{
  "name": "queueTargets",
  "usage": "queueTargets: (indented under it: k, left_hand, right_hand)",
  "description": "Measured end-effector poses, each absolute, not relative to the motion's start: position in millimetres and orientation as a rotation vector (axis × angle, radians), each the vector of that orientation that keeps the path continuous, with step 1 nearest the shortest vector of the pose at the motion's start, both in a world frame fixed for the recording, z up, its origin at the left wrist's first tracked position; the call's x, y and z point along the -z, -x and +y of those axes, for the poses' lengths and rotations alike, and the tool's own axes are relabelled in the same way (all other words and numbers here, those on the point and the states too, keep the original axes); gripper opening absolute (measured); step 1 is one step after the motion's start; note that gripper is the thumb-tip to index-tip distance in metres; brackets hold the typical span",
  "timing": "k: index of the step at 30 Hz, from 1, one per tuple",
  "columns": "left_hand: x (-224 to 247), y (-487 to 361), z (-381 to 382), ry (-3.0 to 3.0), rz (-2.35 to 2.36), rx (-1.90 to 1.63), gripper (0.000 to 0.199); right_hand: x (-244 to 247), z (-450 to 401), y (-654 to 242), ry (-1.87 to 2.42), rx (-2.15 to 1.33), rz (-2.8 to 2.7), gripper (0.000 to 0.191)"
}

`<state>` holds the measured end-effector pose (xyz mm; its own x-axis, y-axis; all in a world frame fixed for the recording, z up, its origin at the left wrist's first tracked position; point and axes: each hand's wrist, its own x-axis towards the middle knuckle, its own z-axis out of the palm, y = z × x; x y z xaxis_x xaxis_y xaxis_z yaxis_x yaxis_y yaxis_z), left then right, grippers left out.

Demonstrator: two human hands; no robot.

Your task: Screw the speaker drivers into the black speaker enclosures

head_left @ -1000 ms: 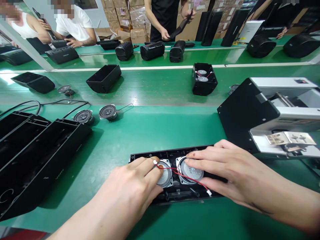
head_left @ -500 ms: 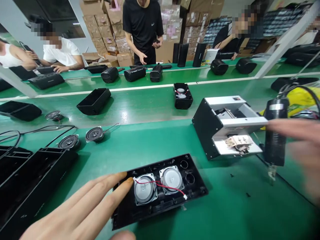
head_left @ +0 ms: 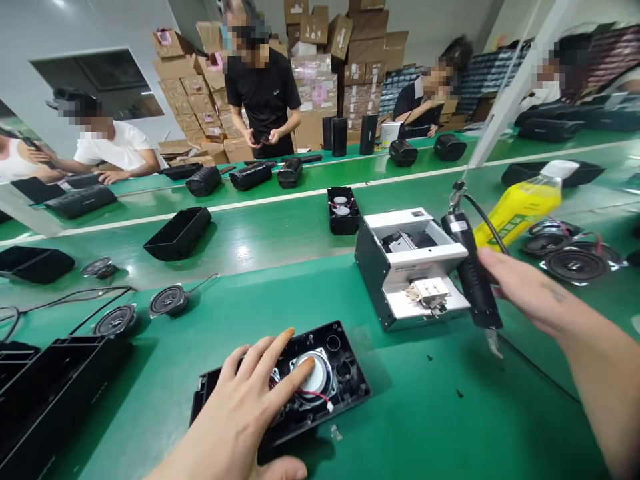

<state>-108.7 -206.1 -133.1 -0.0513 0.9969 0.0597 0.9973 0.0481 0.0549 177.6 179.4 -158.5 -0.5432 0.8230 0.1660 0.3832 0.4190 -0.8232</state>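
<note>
My left hand point(head_left: 250, 393) lies spread over a black speaker housing panel point(head_left: 357, 380), a fingertip on the silver back of a speaker driver point(head_left: 316, 375). A second driver is mostly hidden under that hand. A red wire with a white plug point(head_left: 329, 405) runs across the panel. My right hand point(head_left: 525, 287) is closed around the side of a black electric screwdriver point(head_left: 473, 273), which hangs tilted from above with its tip pointing down; some of the fingers are hidden behind it.
A white and black screw feeder point(head_left: 420, 257) stands beside the screwdriver. Behind are a yellow bottle point(head_left: 525, 207) and loose speakers point(head_left: 575, 263). At left lie a large black housing point(head_left: 65, 393) and more speakers point(head_left: 169, 300). Co-workers sit and stand across the green bench point(head_left: 260, 293).
My left hand has moved right, farther over the panel and onto the driver. My right hand, blurred before, has closed on the screwdriver, which now tilts. The camera view has shifted up and right.
</note>
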Motion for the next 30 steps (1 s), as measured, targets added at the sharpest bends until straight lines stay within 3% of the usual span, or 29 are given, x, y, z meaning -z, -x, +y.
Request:
queueTargets:
  k: [3,6,13,20,25,30]
  left_hand:
    - [134,106,-205,2.089,-2.236,0.193,0.088]
    - [141,106,-207,2.043,-2.218,0.228,0.074]
    - [148,100,-193,2.179,-2.108,0.315,0.075]
    - [146,77,-165,2.275,-2.028,0.303,0.074]
    - [151,80,-173,2.308,-1.889,0.252,0.09]
    - [144,85,-188,2.305,-1.873,0.39,0.071]
  right_hand:
    - [155,175,-168,0.874,-1.335,-2.054,0.049]
    - [144,171,-171,0.741,-1.435,-1.938,0.053]
    - [101,142,-211,0.672,-1.29,-1.772,0.098]
    - [101,89,-243,0.691,-1.255,-1.686,0.093]
    - [119,51,-213,0.565,-1.214,-1.617,0.098]
    - [136,44,-189,0.387,-1.217,-1.615,0.091]
